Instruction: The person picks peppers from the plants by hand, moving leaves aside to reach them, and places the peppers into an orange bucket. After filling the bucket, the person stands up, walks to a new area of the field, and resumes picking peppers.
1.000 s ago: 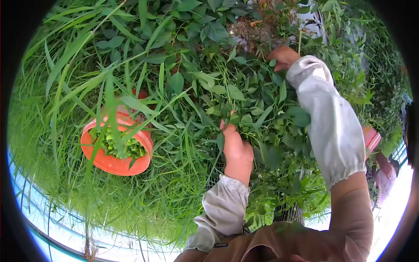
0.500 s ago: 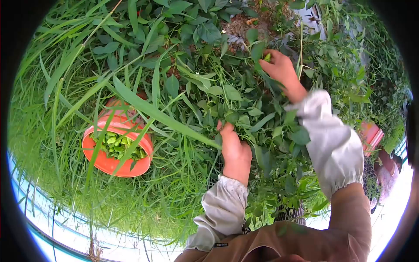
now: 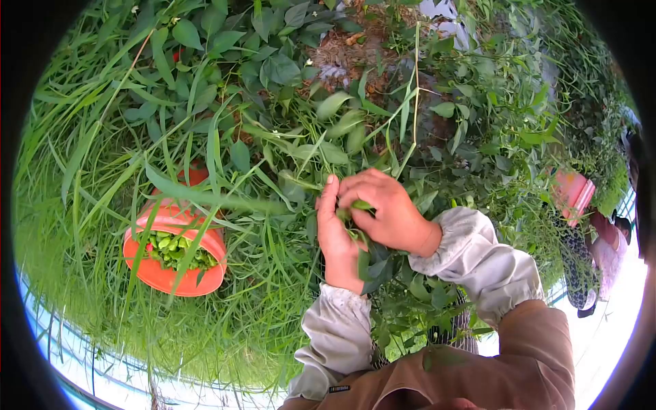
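My left hand (image 3: 339, 246) is curled at the middle of the pepper plants (image 3: 301, 147), thumb up, with green peppers (image 3: 357, 236) partly showing in its palm among leaves. Close against it, my right hand (image 3: 389, 213) has its fingers bent round a small green pepper (image 3: 363, 204). The two hands nearly meet, so much of what lies between them is hidden. To the left, an orange bucket (image 3: 183, 283) lies tilted in the grass, its mouth facing me, with many green peppers (image 3: 176, 250) and a bit of red inside.
Tall grass (image 3: 75, 225) surrounds the bucket, and long blades cross in front of it. A dry stem (image 3: 416, 82) stands beyond my hands. On the far right are another person (image 3: 601, 260) and a pinkish-red bucket (image 3: 572, 195). Plastic sheeting (image 3: 441, 10) shows at the top.
My right hand has come down and left from the upper foliage to my left hand, bringing a green pepper. My left hand has shifted slightly left and turned its palm inward.
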Action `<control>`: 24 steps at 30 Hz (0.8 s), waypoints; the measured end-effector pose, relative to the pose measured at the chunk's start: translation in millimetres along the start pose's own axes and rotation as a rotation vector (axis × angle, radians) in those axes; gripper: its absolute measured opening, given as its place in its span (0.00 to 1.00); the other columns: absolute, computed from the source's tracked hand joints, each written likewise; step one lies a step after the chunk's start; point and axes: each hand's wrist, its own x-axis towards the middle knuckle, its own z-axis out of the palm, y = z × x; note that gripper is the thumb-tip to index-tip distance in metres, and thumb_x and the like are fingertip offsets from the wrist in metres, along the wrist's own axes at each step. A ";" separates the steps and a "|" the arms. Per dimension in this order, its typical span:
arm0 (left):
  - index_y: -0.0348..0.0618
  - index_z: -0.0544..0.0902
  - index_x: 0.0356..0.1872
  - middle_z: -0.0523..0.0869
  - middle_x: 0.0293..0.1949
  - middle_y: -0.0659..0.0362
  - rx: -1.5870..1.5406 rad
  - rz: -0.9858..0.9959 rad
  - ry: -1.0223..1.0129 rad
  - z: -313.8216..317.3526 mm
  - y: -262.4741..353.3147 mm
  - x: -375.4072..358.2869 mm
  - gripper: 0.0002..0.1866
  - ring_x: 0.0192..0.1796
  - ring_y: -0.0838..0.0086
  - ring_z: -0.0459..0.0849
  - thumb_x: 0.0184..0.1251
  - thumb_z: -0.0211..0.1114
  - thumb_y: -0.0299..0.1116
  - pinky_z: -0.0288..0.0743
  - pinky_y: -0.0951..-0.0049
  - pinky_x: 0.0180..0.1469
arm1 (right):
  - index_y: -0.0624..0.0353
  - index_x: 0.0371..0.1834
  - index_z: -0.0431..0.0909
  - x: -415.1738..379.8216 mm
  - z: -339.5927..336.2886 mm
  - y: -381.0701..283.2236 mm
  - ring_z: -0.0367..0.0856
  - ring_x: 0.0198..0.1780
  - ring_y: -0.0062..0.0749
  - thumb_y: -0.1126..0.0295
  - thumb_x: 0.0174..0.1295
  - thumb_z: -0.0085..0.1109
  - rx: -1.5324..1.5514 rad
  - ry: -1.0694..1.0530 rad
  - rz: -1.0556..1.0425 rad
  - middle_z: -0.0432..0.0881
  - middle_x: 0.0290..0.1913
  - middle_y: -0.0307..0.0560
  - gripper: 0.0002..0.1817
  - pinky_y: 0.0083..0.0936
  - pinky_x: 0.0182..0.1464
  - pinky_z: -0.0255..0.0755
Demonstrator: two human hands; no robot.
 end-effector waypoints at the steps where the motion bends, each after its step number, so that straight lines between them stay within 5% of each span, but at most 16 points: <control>1: 0.45 0.76 0.49 0.80 0.42 0.60 0.066 0.018 -0.016 -3.4 0.1 -2.1 0.15 0.43 0.73 0.80 0.63 0.67 0.34 0.75 0.73 0.47 | 0.58 0.37 0.79 -3.1 -1.4 -3.0 0.79 0.47 0.45 0.84 0.44 0.59 0.001 0.004 -0.004 0.81 0.41 0.46 0.15 0.35 0.52 0.71; 2: 0.45 0.74 0.49 0.79 0.41 0.59 0.242 0.303 0.001 -7.1 -14.0 -15.4 0.18 0.44 0.73 0.79 0.59 0.69 0.31 0.74 0.72 0.47 | 0.58 0.37 0.79 -7.0 -3.6 -5.8 0.78 0.47 0.45 0.83 0.45 0.59 0.049 0.005 0.015 0.81 0.41 0.46 0.14 0.35 0.52 0.71; 5: 0.43 0.79 0.51 0.78 0.51 0.56 0.303 0.311 0.001 -7.5 -17.8 -12.8 0.13 0.54 0.71 0.76 0.66 0.60 0.32 0.72 0.69 0.56 | 0.59 0.37 0.79 -13.6 -25.1 -22.3 0.78 0.48 0.40 0.83 0.47 0.60 0.167 0.020 0.129 0.80 0.41 0.46 0.12 0.32 0.52 0.72; 7: 0.45 0.79 0.48 0.79 0.45 0.59 0.244 0.231 0.191 20.8 -16.2 -16.9 0.13 0.49 0.71 0.79 0.63 0.63 0.30 0.74 0.67 0.53 | 0.60 0.40 0.79 -7.2 -59.4 -28.0 0.79 0.48 0.38 0.83 0.51 0.56 0.171 0.124 0.045 0.80 0.41 0.47 0.13 0.30 0.49 0.73; 9: 0.47 0.78 0.43 0.80 0.38 0.62 0.192 0.225 0.285 24.6 -19.1 -15.2 0.12 0.43 0.72 0.80 0.58 0.68 0.31 0.76 0.67 0.48 | 0.61 0.41 0.78 7.2 -90.8 -22.8 0.79 0.44 0.32 0.82 0.54 0.49 0.393 0.326 0.450 0.79 0.37 0.45 0.13 0.26 0.46 0.74; 11: 0.48 0.77 0.39 0.80 0.33 0.64 0.207 0.219 0.294 29.2 -20.7 -16.2 0.13 0.39 0.72 0.81 0.54 0.71 0.31 0.76 0.66 0.43 | 0.62 0.42 0.78 27.1 -125.9 10.6 0.81 0.40 0.35 0.80 0.57 0.45 0.075 0.298 0.316 0.81 0.36 0.48 0.13 0.26 0.44 0.75; 13: 0.49 0.77 0.40 0.80 0.33 0.64 0.220 0.209 0.311 32.8 -23.5 -15.0 0.13 0.36 0.73 0.81 0.56 0.70 0.33 0.77 0.69 0.35 | 0.62 0.42 0.79 34.8 -148.1 65.5 0.83 0.34 0.39 0.76 0.57 0.48 -0.953 0.083 0.235 0.82 0.37 0.50 0.12 0.29 0.38 0.77; 16: 0.50 0.76 0.41 0.80 0.32 0.64 0.334 0.187 0.331 29.5 -22.3 -14.6 0.13 0.33 0.73 0.82 0.57 0.70 0.35 0.76 0.71 0.29 | 0.62 0.44 0.77 54.7 -158.7 105.2 0.82 0.35 0.48 0.76 0.52 0.53 -1.363 -0.109 0.206 0.79 0.36 0.55 0.14 0.37 0.32 0.76; 20: 0.50 0.76 0.41 0.81 0.32 0.63 0.349 0.278 0.293 32.3 -29.0 -16.1 0.13 0.30 0.75 0.82 0.58 0.69 0.38 0.73 0.75 0.23 | 0.60 0.43 0.77 57.9 -167.1 143.9 0.81 0.32 0.49 0.74 0.50 0.56 -1.535 -0.128 0.168 0.78 0.33 0.60 0.15 0.41 0.31 0.76; 22: 0.50 0.76 0.41 0.81 0.32 0.63 0.340 0.249 0.303 36.7 -28.7 -19.2 0.13 0.30 0.75 0.81 0.58 0.69 0.38 0.74 0.73 0.25 | 0.57 0.43 0.77 54.9 -177.9 169.2 0.81 0.33 0.50 0.74 0.48 0.57 -1.649 -0.377 0.200 0.77 0.32 0.64 0.15 0.42 0.31 0.76; 23: 0.50 0.76 0.41 0.81 0.32 0.63 0.339 0.253 0.302 35.1 -28.3 -17.3 0.13 0.30 0.75 0.81 0.58 0.69 0.38 0.74 0.73 0.25 | 0.57 0.43 0.77 50.8 -181.3 173.7 0.81 0.33 0.50 0.74 0.48 0.57 -1.649 -0.373 0.197 0.77 0.32 0.64 0.15 0.42 0.31 0.76; 24: 0.50 0.76 0.42 0.80 0.32 0.64 0.348 0.244 0.284 30.8 -27.9 -14.1 0.14 0.31 0.75 0.81 0.58 0.69 0.37 0.75 0.72 0.27 | 0.57 0.41 0.77 46.3 -180.8 172.5 0.82 0.34 0.51 0.73 0.49 0.58 -1.538 -0.136 0.185 0.78 0.33 0.63 0.14 0.42 0.32 0.76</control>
